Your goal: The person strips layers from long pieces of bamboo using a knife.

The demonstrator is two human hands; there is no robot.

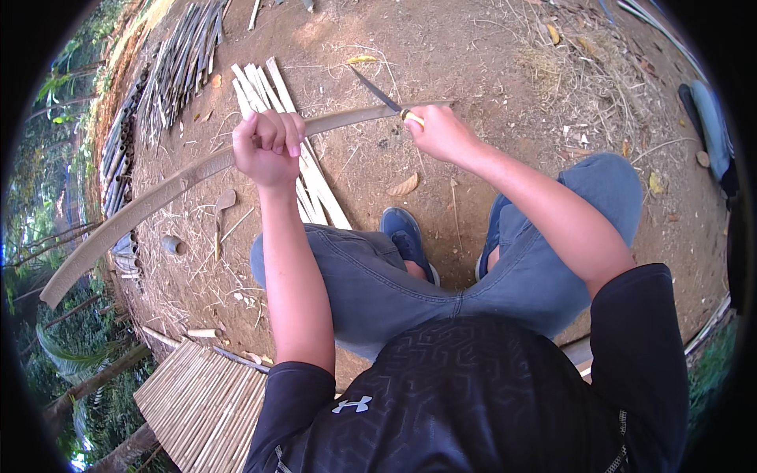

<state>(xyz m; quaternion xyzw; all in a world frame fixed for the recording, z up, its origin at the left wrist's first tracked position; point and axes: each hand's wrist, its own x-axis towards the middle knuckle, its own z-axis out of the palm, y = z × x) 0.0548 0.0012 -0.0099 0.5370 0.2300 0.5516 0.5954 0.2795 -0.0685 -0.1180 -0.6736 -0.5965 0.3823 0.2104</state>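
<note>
My left hand is closed around a long, curved strip of split bamboo. The strip runs from the lower left, through this hand, to a thinner end near my right hand. In my right hand is a knife, gripped by its yellow handle. Its dark, narrow blade points up and to the left, crossing over the strip close to the handle. Whether the edge touches the strip I cannot tell. Both hands are held in front of my knees.
Pale split strips lie on the dirt beyond my left knee. Bundled dark sticks lie at the far left. A wooden-handled tool and a short cylinder rest left of me. A slatted bamboo platform stands at the lower left.
</note>
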